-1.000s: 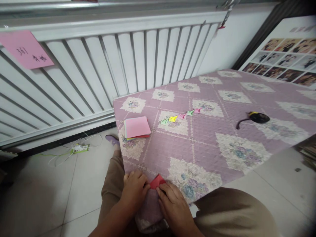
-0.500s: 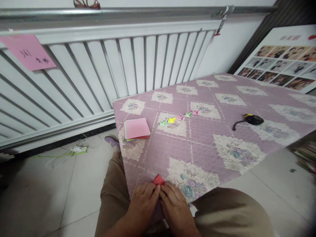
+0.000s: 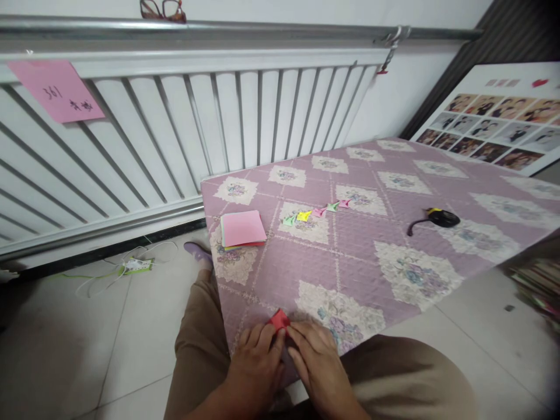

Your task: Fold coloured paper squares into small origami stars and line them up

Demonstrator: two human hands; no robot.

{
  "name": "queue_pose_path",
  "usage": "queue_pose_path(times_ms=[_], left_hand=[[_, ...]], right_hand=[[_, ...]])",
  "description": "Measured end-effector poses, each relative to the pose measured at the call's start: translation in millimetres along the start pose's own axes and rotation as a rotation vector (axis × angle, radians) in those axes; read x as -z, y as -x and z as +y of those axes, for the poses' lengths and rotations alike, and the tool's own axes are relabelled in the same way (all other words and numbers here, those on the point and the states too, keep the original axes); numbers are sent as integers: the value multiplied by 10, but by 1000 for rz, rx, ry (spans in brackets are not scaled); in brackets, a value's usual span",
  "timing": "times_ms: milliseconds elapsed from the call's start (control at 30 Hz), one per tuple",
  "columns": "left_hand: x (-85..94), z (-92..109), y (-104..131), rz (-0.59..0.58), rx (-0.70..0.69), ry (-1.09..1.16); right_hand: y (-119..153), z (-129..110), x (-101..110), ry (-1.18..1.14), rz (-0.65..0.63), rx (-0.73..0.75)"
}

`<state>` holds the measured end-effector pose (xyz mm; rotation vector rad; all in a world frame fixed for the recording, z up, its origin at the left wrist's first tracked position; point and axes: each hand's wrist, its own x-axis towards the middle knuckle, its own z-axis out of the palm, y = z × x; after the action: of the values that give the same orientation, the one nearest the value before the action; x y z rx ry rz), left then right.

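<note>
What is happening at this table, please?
A person is working on a small red paper at the near table edge, with the left hand and right hand both on it. Five small folded papers lie in a row farther in, and a stack of coloured sheets lies to their left.

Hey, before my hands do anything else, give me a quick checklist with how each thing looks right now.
1. Left hand at red paper: ok.
2. Right hand at the paper too: ok.
3. Red paper resting on the tablecloth: ok.
4. Creases sharp: cannot tell, fingers cover part.
5. Paper stack squared up: not ok, lower sheets stick out.
6. Five small folded pieces apart from the hands: ok.
</note>
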<state>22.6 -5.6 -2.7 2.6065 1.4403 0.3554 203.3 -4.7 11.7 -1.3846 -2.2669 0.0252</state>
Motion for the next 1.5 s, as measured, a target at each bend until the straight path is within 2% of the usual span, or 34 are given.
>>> queue_pose_path(times_ms=[133,300,433,700,1000,1167,1500], left_hand=[[30,30,-14,22,27,14],[78,34,-31,-25,22,37],[59,6,-25,8,-22,-7],[115,-22,-45,186,-92,-109],[121,-34,-68,246,-129,-136],[94,-42,-52,216,-144,-150],[72,-33,-22,30,-94,-93]], right_hand=[[-147,-22,2,-7,-83,93],[-165,48,-16,-3,-155,141],[-133,107,-41,-23,-185,124],[-90,117,-173,-11,-170,-4],[-105,98,-160,-37,-204,-27],[-103,93,-181,-1,-212,-23],[-167,84,-108,26,-312,-69]])
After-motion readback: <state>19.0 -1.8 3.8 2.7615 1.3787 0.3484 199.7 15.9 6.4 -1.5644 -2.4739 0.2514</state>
